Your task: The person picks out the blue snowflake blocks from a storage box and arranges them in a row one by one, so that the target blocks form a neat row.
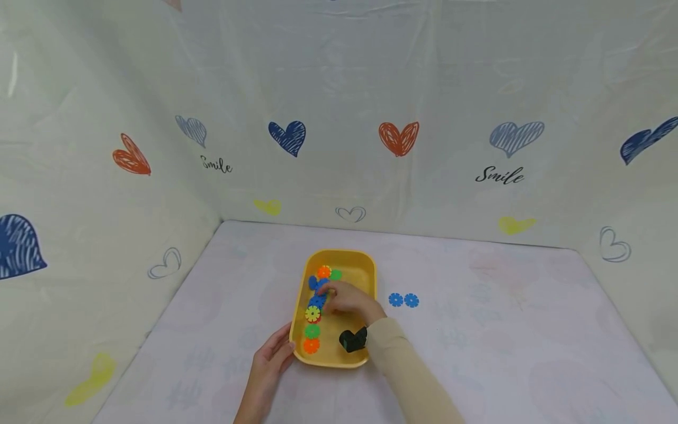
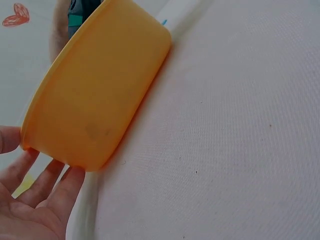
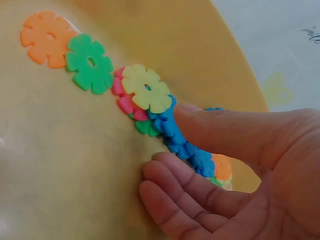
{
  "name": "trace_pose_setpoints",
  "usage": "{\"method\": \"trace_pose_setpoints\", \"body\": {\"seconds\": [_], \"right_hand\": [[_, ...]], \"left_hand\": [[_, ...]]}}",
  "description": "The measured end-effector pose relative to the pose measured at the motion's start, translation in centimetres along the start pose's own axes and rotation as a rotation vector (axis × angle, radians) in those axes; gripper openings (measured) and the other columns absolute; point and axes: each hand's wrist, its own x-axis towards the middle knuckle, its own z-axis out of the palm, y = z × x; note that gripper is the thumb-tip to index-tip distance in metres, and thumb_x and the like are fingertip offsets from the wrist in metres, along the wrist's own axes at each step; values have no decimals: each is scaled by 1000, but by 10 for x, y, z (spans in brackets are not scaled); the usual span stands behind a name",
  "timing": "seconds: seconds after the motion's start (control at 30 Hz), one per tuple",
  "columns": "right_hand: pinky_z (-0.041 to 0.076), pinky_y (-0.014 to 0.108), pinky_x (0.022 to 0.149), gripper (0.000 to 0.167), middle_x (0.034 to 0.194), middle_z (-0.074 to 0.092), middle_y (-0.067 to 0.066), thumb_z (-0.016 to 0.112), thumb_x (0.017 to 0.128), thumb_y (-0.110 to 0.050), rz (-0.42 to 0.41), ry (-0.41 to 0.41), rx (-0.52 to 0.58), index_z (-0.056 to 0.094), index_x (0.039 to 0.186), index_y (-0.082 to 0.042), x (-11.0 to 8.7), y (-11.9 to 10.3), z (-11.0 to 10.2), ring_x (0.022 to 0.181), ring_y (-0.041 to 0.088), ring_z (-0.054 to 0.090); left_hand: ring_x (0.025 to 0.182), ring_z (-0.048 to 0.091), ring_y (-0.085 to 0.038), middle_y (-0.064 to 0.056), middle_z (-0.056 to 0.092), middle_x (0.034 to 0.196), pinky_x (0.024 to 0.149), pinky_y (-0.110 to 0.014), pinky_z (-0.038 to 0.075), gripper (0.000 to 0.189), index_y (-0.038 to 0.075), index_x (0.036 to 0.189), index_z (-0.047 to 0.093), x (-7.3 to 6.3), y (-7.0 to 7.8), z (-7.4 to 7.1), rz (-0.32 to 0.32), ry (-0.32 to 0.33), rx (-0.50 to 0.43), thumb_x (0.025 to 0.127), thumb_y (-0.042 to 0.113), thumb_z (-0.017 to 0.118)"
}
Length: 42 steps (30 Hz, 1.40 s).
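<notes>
A yellow plastic tray (image 1: 344,360) holds several notched snowflake discs along its left side. Orange (image 3: 47,37), green (image 3: 90,64) and pale yellow discs (image 3: 150,90) show there, and a pink disc is partly covered by the yellow one. Blue discs (image 3: 172,132) lie overlapped beside them. My left hand (image 1: 271,358) grips the tray's near left corner, thumb at the rim and fingers against the outer wall. Inside the tray, my right hand (image 1: 346,297) reaches over the blue discs, thumb close against them and the other fingers loosely bent. Its index finger is mostly hidden in the right wrist view.
Two blue discs (image 1: 404,300) lie side by side on the white tabletop (image 1: 503,330), right of the tray. A dark wrist strap (image 1: 353,340) shows at my right wrist. White sheeting (image 1: 339,70) printed with hearts stands behind and at the sides.
</notes>
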Motion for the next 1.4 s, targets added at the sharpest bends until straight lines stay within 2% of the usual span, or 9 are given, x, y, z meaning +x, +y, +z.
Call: {"method": "trace_pose_setpoints", "body": {"seconds": [0.3,0.53,0.63,0.77,0.87,1.03,1.2,1.4], "right_hand": [[41,22,61,26,91,55,6,65,85,-12,17,45,-49,62,111,-13,11,5,8,70,17,47],[38,19,49,28,87,55,5,64,84,-7,13,83,-84,62,112,-11,13,2,13,56,13,42],[39,20,50,27,93,58,7,65,84,-6,7,97,-110,63,110,-11,13,1,15,57,14,44],[46,26,67,24,108,61,10,67,83,-9,-1,118,-193,64,106,-11,13,-2,17,77,19,52],[46,30,84,21,114,62,8,68,83,-11,2,134,-241,64,104,-12,14,-4,18,92,20,52],[46,34,88,19,107,63,7,69,82,-11,11,152,-237,64,101,-12,14,-4,19,92,21,52],[47,34,85,17,101,61,6,69,81,-9,27,160,-192,64,97,-12,13,-3,20,88,20,50],[46,31,77,16,96,62,6,70,80,-8,21,183,-205,63,93,-11,12,-3,19,84,20,49]], "left_hand": [[125,47,-31,-21,40,143,94,-33,50,52,4,140,40,1,-2,0,-13,2,5,93,24,54],[125,47,-32,-22,40,143,94,-34,49,52,4,140,40,2,-4,0,-22,10,3,93,24,55],[126,46,-31,-21,40,143,95,-34,49,53,4,140,40,1,-5,0,-21,1,1,93,25,55],[126,46,-31,-21,40,143,94,-33,50,53,5,140,40,1,-6,-1,-11,-7,4,93,26,55],[126,46,-30,-20,40,144,94,-32,50,53,5,140,40,1,-5,-1,1,-6,4,93,26,55],[127,45,-31,-19,40,143,94,-31,49,53,5,140,41,1,-3,-1,15,-8,-2,93,25,55],[127,46,-32,-20,40,144,94,-32,49,53,5,139,41,2,-2,-1,3,-3,8,93,25,55],[126,46,-31,-19,40,144,94,-33,49,53,6,140,41,3,-2,-1,-9,0,17,93,26,55]]}}
